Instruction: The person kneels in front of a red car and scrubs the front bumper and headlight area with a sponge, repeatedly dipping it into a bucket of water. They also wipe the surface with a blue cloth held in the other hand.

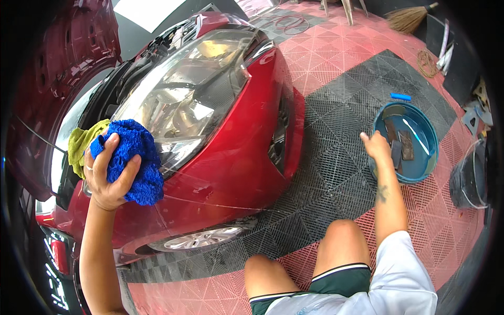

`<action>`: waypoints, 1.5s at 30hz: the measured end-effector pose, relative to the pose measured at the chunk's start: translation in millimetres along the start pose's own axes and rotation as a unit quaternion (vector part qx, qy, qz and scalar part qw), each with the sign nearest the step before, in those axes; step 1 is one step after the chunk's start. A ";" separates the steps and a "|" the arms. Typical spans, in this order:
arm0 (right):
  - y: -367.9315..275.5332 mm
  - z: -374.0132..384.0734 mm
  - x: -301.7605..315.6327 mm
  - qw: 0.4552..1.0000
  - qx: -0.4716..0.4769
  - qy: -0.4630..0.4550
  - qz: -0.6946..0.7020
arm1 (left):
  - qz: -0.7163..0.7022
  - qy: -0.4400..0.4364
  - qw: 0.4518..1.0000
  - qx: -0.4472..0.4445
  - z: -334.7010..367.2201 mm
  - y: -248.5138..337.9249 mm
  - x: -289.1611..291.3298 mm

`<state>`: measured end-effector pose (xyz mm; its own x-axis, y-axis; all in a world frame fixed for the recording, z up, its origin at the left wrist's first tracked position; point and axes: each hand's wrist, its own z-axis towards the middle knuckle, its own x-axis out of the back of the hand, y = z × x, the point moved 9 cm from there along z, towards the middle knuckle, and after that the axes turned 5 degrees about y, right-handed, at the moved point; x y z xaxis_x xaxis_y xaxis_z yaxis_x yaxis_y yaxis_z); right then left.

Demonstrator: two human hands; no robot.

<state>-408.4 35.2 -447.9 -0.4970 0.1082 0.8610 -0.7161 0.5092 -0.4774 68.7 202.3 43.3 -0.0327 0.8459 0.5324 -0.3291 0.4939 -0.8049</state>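
My left hand [106, 176] is closed around a bunched blue microfibre cloth [139, 163] in front of the red car's headlight [181, 102]. A yellow-green cloth [84, 147] lies behind that hand, against the car's fender. Over to the right, my right hand [377, 147] hovers by the left rim of a round teal basin [433, 136]. Its thumb points away from the other fingers, and nothing shows in it. Inside the basin are water, a brownish flat block [406, 145] and a dark grey block [396, 154].
The red car's bumper [252, 152] curves along my left, under a raised hood [73, 58]. A small blue bar [400, 96] lies beyond the basin. A black bucket [467, 178] stands right of it. A broom [409, 18] rests at the far right on the tiled floor [331, 121].
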 end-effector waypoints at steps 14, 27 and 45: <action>74.3 -103.5 25.7 0.956 0.259 -0.084 -0.112 | 0.019 0.039 0.999 0.016 14.0 6.5 10.0; 168.4 -181.4 80.1 0.940 0.283 -0.148 -0.121 | 0.024 0.023 0.999 0.035 14.3 7.4 6.8; 240.6 -0.9 -8.9 0.981 0.191 -0.019 -0.022 | -0.345 0.190 0.913 0.100 266.9 285.2 -101.3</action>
<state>-575.9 157.5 -570.2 -0.4741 0.0584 0.8785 -0.8651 0.1547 -0.4771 -273.7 203.6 -170.2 0.5661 0.3737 0.7348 -0.3136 0.9220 -0.2272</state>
